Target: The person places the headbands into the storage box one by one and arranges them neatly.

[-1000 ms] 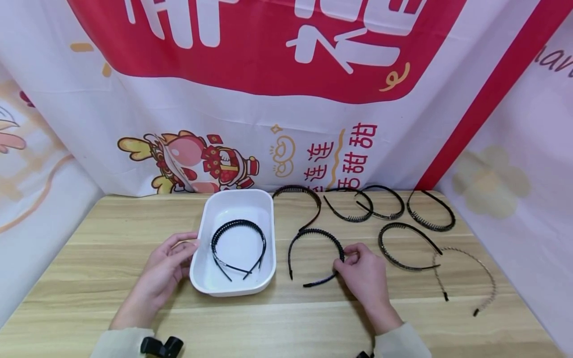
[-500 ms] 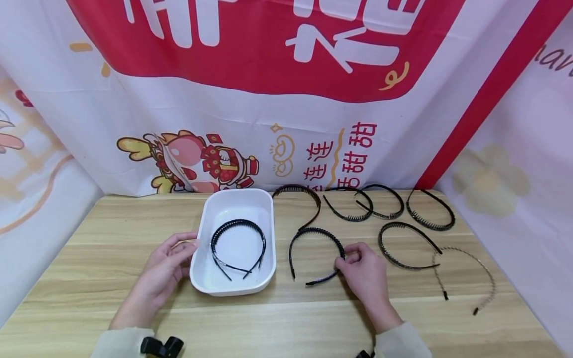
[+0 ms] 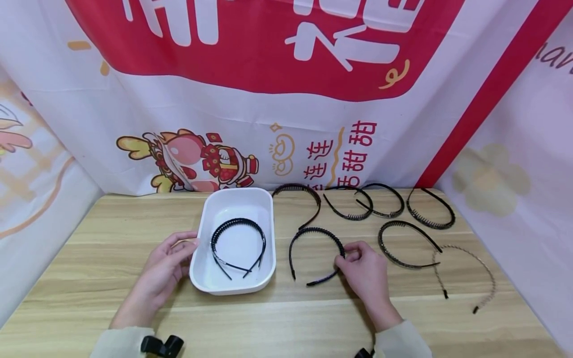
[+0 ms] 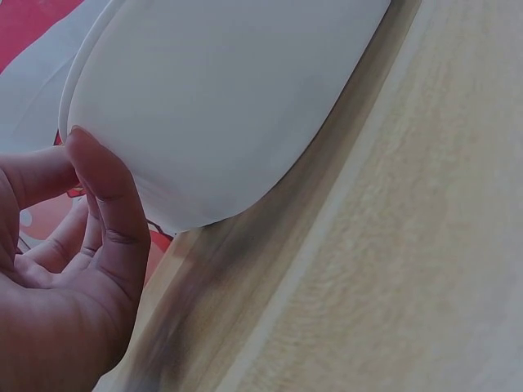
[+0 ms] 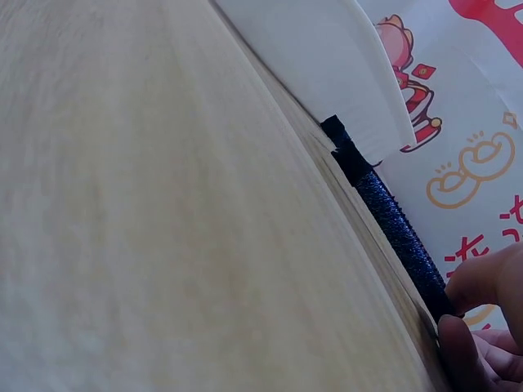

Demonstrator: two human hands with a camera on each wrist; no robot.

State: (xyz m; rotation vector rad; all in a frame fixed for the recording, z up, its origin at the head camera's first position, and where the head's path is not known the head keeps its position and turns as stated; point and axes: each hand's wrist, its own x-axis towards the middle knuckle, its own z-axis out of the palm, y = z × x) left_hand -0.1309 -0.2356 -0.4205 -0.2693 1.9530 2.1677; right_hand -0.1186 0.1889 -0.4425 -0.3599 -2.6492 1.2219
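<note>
A white plastic basin stands left of the table's middle, with black headbands lying inside it. My left hand pinches the basin's left rim between thumb and fingers; the left wrist view shows the thumb against the wall. Right of the basin, my right hand pinches the right side of a black toothed headband. In the right wrist view this headband looks dark blue and glittery, with black end tips. Its underside contact with the table cannot be told.
Several black headbands lie along the back of the wooden table. Another black headband lies right of my right hand, overlapping a thin twisted headband. A printed cloth hangs behind the table.
The headband in my right hand has shifted very slightly to the right from one second ago. My left hand and the basin stay in place.
</note>
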